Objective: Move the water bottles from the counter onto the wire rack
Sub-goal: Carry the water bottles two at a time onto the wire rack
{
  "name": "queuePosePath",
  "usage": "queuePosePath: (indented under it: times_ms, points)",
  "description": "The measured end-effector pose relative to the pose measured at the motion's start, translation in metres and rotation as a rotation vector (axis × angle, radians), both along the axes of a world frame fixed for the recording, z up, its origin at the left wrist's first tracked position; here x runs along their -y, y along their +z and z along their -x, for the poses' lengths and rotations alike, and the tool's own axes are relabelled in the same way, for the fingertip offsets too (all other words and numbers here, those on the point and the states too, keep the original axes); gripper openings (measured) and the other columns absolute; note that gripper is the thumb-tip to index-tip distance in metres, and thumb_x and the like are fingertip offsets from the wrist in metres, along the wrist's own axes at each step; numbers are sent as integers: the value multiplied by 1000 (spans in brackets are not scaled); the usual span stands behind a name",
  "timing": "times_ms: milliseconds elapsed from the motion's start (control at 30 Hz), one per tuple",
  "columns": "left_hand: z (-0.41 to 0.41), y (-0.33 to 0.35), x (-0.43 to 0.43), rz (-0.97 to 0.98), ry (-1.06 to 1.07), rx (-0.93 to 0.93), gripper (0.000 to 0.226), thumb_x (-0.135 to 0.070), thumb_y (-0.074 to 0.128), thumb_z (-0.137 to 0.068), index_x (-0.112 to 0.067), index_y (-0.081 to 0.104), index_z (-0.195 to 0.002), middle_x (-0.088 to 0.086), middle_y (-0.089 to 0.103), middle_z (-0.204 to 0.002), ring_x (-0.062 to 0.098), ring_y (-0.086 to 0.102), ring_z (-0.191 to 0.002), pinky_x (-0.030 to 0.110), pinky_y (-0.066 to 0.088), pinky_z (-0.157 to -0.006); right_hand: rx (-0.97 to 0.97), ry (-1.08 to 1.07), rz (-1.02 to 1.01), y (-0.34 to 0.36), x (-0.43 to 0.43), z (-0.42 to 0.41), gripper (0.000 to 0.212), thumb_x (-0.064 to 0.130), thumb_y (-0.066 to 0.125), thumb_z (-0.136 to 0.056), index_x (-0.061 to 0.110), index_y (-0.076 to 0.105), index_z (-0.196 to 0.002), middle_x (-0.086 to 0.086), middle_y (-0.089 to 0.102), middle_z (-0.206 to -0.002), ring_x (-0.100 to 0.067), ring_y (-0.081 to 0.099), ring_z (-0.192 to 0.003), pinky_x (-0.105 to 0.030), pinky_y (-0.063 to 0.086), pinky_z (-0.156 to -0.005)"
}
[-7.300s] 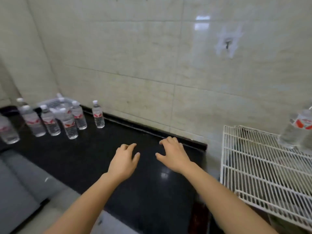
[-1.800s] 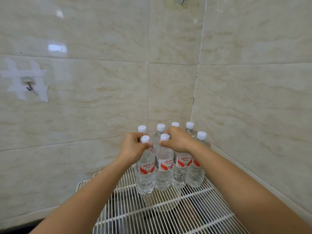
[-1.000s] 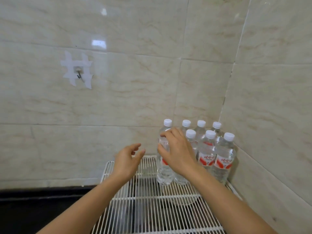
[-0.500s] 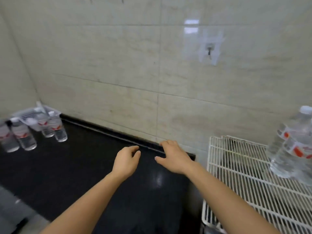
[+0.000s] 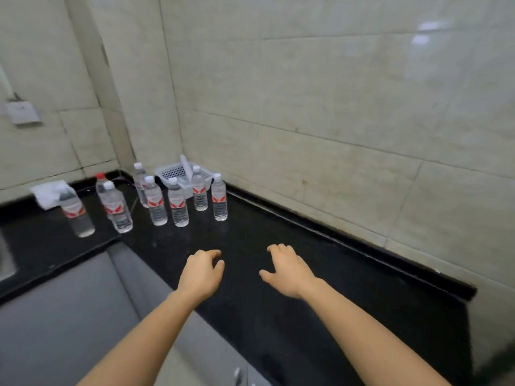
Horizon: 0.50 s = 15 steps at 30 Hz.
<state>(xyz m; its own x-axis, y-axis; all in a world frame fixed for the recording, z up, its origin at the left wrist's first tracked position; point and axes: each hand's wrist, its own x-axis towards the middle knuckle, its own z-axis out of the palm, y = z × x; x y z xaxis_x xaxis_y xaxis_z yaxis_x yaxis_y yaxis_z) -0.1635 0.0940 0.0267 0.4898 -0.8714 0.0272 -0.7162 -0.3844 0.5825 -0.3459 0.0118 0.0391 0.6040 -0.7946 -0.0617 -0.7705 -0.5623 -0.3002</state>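
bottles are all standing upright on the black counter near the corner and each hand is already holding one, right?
Not quite. The bottles do stand upright on the black counter near the corner, but the head view shows the left hand and the right hand both empty, fingers loosely spread above the counter, well short of the bottles.
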Motion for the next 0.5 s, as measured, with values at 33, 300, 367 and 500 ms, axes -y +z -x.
queuePosePath:
  times_ms: [33,300,367,500]
  points:
    - [-18,-2,-1,-3,17,9,40,-26,50,-94,-15,56,-132,9,59,-132,27,58,-118,36,49,-96,2,12,4,0,2,-17,61,40,52,-94,10,33,-143,-7,43,-140,-26,39,-129,-41,40,-104]
    - [-122,-18,18,-29,122,11,41,-25,49,-93,-14,56,-132,12,58,-133,30,54,-122,40,46,-102,-3,73,18,-14,40,-136,58,39,53,-94,8,36,-139,-9,45,-137,-27,41,-127,-42,41,-102]
    - [-144,-22,32,-31,118,19,41,-25,49,-93,-14,56,-132,13,58,-132,30,54,-122,40,45,-101,-5,77,20,-19,57,-162,58,39,53,-94,8,35,-140,-9,45,-137,-28,41,-126,-42,42,-102]
    - [-192,-26,72,-35,112,40,42,-26,50,-93,-14,55,-133,12,57,-132,30,51,-124,41,46,-99,0,75,16,-30,101,-213,57,39,54,-93,9,36,-138,-9,46,-134,-27,43,-123,-41,43,-99]
